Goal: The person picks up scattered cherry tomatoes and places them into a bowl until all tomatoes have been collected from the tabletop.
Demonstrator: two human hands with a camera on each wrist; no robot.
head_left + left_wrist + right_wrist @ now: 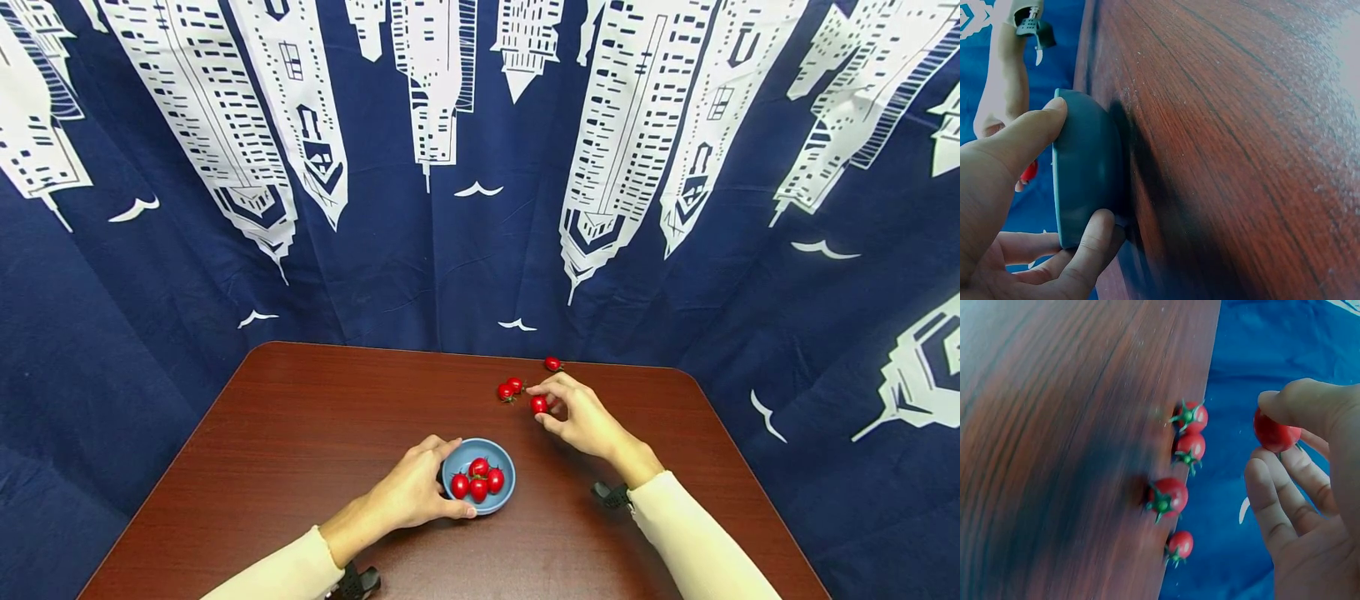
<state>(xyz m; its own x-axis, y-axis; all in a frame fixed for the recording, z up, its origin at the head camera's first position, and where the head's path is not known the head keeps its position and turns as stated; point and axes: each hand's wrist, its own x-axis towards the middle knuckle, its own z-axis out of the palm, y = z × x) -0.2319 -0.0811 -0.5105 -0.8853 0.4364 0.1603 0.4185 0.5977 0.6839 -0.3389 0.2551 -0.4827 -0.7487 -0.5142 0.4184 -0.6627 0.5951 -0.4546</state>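
Note:
My left hand (pixel 412 487) grips the side of a small blue bowl (pixel 509 492), thumb at the rim and fingers against the outer wall, as the left wrist view also shows. Several red cherry tomatoes (pixel 478 489) with green stems lie inside it. Up and to the right, my right hand (pixel 585 419) pinches a single cherry tomato (pixel 1274 432) between thumb and fingertips, raised off the table. Beyond that hand, loose cherry tomatoes (pixel 506 392) rest on the tabletop; the right wrist view shows several (pixel 1169 496), one of them apparently hidden in the head view.
The brown wooden table (pixel 337 408) has rounded far corners, and the loose tomatoes lie close to its far edge. Behind it hangs a dark blue cloth (pixel 375 275) printed with white buildings and birds. Dark wrist devices (pixel 611 495) sit under both forearms.

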